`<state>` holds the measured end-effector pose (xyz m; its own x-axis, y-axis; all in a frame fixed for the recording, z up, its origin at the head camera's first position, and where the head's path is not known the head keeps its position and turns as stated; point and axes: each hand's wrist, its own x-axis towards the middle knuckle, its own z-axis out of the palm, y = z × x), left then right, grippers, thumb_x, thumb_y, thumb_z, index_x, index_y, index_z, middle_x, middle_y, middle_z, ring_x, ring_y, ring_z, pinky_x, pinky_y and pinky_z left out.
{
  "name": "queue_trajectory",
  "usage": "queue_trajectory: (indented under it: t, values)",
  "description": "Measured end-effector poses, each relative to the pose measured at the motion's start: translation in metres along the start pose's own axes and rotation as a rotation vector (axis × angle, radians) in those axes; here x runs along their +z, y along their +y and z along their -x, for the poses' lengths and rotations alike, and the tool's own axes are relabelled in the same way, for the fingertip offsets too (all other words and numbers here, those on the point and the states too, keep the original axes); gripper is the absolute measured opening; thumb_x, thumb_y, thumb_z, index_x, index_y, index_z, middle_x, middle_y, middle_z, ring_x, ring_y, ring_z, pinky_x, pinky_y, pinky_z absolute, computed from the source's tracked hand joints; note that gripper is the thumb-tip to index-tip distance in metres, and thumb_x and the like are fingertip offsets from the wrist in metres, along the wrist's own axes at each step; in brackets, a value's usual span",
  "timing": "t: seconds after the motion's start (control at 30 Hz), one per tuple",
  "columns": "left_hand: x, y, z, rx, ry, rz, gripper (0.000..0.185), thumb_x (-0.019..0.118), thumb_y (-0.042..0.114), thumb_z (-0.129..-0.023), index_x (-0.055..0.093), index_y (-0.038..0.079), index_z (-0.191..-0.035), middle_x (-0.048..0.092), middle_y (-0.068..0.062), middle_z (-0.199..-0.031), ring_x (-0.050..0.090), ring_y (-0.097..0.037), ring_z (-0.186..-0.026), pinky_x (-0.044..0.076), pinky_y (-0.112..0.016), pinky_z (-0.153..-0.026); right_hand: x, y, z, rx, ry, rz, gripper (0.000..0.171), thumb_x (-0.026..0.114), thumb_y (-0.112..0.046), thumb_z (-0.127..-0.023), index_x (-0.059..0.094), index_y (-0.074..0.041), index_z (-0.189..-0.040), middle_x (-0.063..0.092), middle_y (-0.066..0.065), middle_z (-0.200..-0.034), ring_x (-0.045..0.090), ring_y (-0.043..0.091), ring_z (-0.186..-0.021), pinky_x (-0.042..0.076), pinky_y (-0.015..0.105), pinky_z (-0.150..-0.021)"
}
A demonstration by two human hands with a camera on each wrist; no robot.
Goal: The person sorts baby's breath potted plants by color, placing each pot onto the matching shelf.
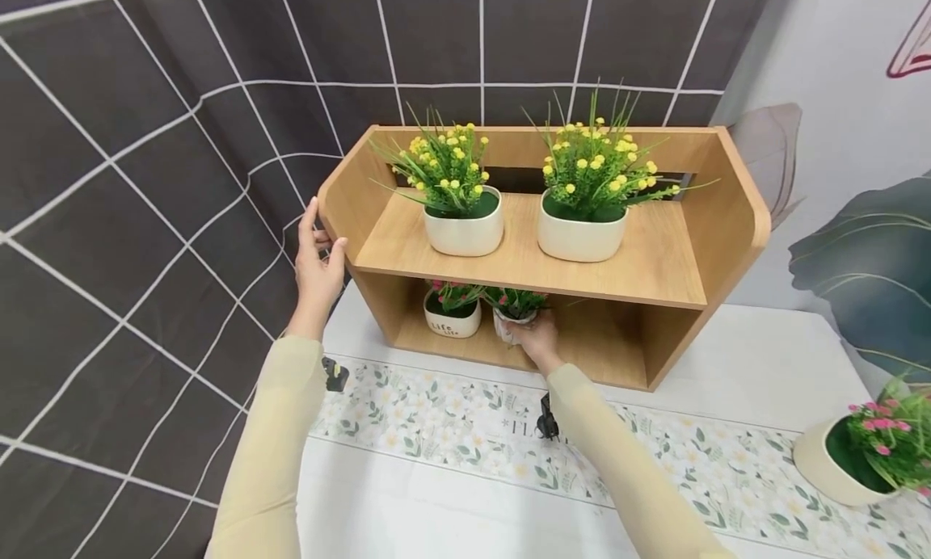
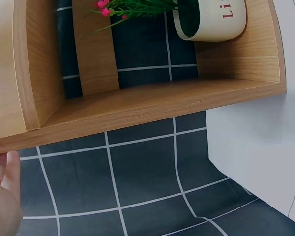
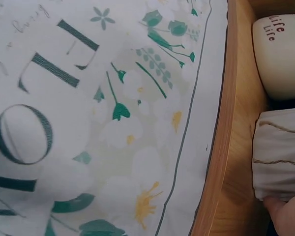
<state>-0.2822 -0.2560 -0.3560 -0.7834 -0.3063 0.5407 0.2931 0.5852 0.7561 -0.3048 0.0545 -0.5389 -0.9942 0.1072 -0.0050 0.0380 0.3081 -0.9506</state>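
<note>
On the lower level of a two-tier wooden shelf (image 1: 611,280), my right hand (image 1: 538,337) grips a white potted plant (image 1: 507,329) with pink flowers. Twine runs round this white pot (image 3: 280,142) in the right wrist view, where only a bit of the right hand (image 3: 290,214) shows. Just left of it stands a cream "Life" pot (image 1: 452,325) with pink flowers. My left hand (image 1: 318,272) rests its fingers against the outer left side of the shelf. In the left wrist view, the left hand (image 2: 5,196) touches the side panel (image 2: 152,105), its fingertips partly hidden.
Two white pots with yellow flowers, a left one (image 1: 465,228) and a right one (image 1: 582,234), stand on the upper level. A cream pot with pink flowers (image 1: 822,466) lies tilted at the table's right. A floral runner (image 1: 451,430) crosses the white table. A dark gridded curtain (image 1: 145,244) hangs behind and left.
</note>
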Motion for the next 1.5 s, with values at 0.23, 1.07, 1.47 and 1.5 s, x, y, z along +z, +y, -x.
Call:
queue_trajectory:
  t: [0.23,1.07,1.47,1.5]
  values:
    - [0.006,0.004,-0.001,0.032,-0.005,0.010,0.063,0.057,0.007,-0.093,0.031,0.025,-0.148,0.053,-0.023,-0.108,0.057,-0.028,-0.103,0.041,-0.020,-0.070,-0.009,0.004,0.000,0.015,-0.003,0.001,0.080,0.076,-0.021,-0.078,0.030,0.005,-0.140,0.043,0.025,-0.138,0.042,0.034,-0.129,0.034,0.041,-0.108]
    - [0.005,0.006,0.004,0.024,-0.010,0.015,0.064,0.057,0.006,-0.093,0.031,0.026,-0.148,0.054,-0.022,-0.108,0.056,-0.027,-0.104,0.039,-0.016,-0.071,-0.036,0.008,0.048,-0.112,0.129,-0.190,0.073,0.074,-0.011,-0.080,0.033,0.009,-0.137,0.036,0.029,-0.140,0.035,0.046,-0.129,0.032,0.053,-0.106]
    - [0.000,0.003,0.004,-0.012,0.009,-0.021,0.065,0.055,0.006,-0.093,0.028,0.027,-0.149,0.054,-0.021,-0.109,0.055,-0.029,-0.105,0.036,-0.020,-0.070,-0.074,-0.004,0.086,-0.194,0.147,-0.192,0.063,0.072,-0.004,-0.081,0.038,0.010,-0.132,0.040,0.027,-0.136,0.039,0.043,-0.126,0.031,0.055,-0.105]
    - [0.001,0.003,0.005,-0.018,0.009,-0.019,0.065,0.055,0.007,-0.093,0.028,0.027,-0.149,0.054,-0.021,-0.109,0.055,-0.028,-0.105,0.036,-0.020,-0.071,-0.079,-0.003,0.092,-0.192,0.147,-0.186,0.063,0.072,-0.004,-0.081,0.038,0.010,-0.133,0.041,0.027,-0.136,0.039,0.043,-0.126,0.032,0.055,-0.105]
